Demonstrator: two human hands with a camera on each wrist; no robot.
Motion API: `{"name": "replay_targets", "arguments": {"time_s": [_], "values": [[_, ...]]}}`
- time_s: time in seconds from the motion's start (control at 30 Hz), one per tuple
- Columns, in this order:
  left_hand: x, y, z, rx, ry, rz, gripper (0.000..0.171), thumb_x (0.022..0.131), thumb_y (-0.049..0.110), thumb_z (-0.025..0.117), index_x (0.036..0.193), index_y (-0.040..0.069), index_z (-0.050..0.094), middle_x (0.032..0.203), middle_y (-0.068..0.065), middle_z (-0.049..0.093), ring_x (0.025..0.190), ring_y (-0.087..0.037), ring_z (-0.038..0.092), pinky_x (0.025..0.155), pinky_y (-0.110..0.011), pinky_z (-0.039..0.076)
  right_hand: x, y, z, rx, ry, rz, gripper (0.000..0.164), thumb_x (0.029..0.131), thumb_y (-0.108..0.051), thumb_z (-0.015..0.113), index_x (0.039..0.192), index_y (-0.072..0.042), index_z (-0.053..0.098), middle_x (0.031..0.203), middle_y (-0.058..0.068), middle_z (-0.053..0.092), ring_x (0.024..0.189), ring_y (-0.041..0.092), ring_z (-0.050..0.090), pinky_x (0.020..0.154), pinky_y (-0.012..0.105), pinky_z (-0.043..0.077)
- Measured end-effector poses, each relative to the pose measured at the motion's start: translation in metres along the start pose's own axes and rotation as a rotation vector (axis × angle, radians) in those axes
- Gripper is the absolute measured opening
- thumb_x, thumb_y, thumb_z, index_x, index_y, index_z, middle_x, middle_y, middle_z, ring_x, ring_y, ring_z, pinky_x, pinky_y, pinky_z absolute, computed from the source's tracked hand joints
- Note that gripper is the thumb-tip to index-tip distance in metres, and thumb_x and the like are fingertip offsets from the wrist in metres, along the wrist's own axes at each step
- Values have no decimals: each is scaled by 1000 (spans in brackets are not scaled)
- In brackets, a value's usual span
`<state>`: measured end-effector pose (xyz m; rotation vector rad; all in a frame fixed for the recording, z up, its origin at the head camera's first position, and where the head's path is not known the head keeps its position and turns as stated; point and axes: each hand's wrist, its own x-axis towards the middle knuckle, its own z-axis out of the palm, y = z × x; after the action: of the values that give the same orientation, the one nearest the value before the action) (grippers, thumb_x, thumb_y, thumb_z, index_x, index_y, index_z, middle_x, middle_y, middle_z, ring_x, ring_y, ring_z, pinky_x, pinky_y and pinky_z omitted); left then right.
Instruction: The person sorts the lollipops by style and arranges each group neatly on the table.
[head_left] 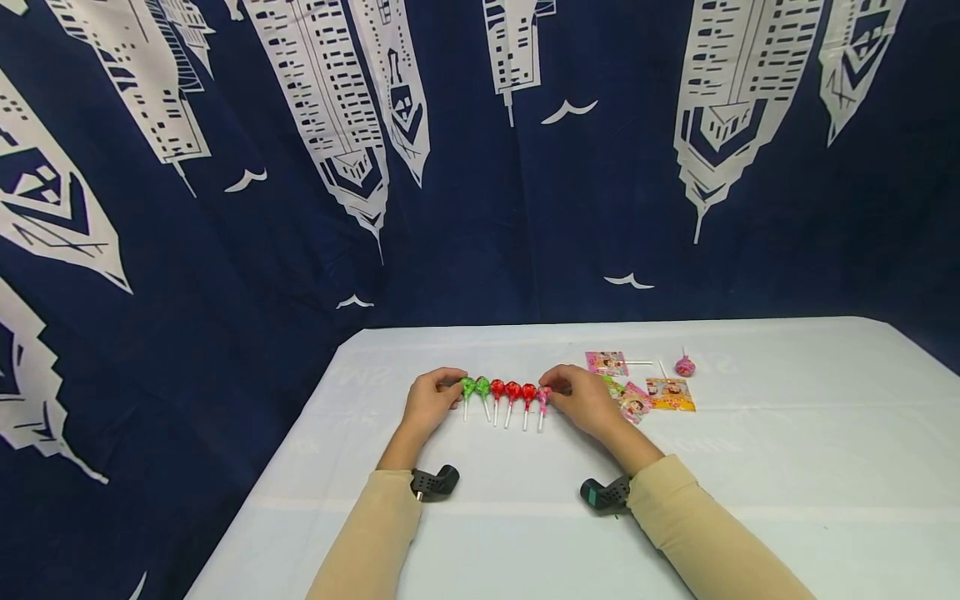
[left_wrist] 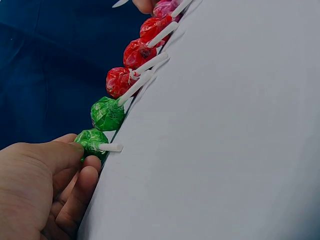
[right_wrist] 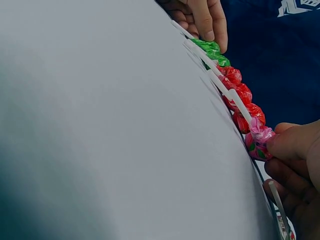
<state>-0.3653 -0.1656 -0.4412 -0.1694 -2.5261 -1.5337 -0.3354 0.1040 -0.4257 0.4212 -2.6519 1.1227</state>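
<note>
A row of lollipops in shiny wrappers lies on the white table, sticks toward the person. At its left end, my left hand (head_left: 431,402) pinches a green lollipop (left_wrist: 91,140) by its head, between thumb and fingers. Beside that one is a second green lollipop (left_wrist: 107,114), followed by three red lollipops (head_left: 513,390). The right end is a pink lollipop (right_wrist: 259,139), with my right hand (head_left: 588,402) pinching its head. The heads sit close together in a nearly straight line; the sticks fan slightly.
Right of the row lie flat candy packets: a pink packet (head_left: 604,362) with a white stick, a green packet (head_left: 612,387), another pink packet (head_left: 635,402) and an orange packet (head_left: 671,395). Behind them is a round pink lollipop (head_left: 685,367). A dark blue patterned cloth (head_left: 480,233) hangs beyond the table (head_left: 510,533).
</note>
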Motion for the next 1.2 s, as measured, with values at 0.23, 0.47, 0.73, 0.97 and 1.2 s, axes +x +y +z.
{"name": "replay_targets", "arguments": {"time_s": [0.23, 0.47, 0.73, 0.97, 1.2], "values": [[-1, -1, -1, -6, -5, 0, 19, 94, 8, 67, 111, 8, 75, 106, -12, 75, 67, -6, 63, 59, -19, 54, 1, -1, -3, 33, 15, -25, 19, 86, -4, 72, 104, -9, 72, 102, 12, 73, 93, 25, 67, 83, 42, 55], [-1, -2, -2, -13, -3, -2, 18, 93, 8, 67, 110, 9, 75, 107, -11, 74, 67, -6, 62, 59, -19, 54, 4, -2, -18, 45, 43, -29, 20, 89, -6, 70, 109, -8, 71, 111, 14, 73, 104, 32, 66, 87, 47, 57], [-1, -1, -2, -19, 0, -3, 19, 93, 7, 67, 110, 9, 75, 109, -12, 74, 67, -6, 62, 58, -18, 54, 6, 6, -46, 46, 72, 50, 26, 93, -13, 67, 119, -9, 68, 122, 17, 66, 112, 35, 61, 94, 51, 50], [0, 0, -1, -20, -4, 0, 19, 93, 7, 67, 111, 8, 75, 108, -12, 74, 68, -5, 62, 59, -19, 54, 3, 19, -73, 11, 123, 102, 32, 95, -15, 64, 126, -9, 65, 133, 20, 59, 118, 40, 57, 93, 55, 47], [0, 1, -1, -1, 5, 4, 19, 93, 6, 68, 110, 8, 75, 107, -12, 75, 65, -6, 62, 58, -18, 53, -1, 36, -93, -22, 193, 159, 34, 95, -17, 64, 128, -7, 63, 136, 24, 57, 121, 44, 53, 97, 59, 44]]}}
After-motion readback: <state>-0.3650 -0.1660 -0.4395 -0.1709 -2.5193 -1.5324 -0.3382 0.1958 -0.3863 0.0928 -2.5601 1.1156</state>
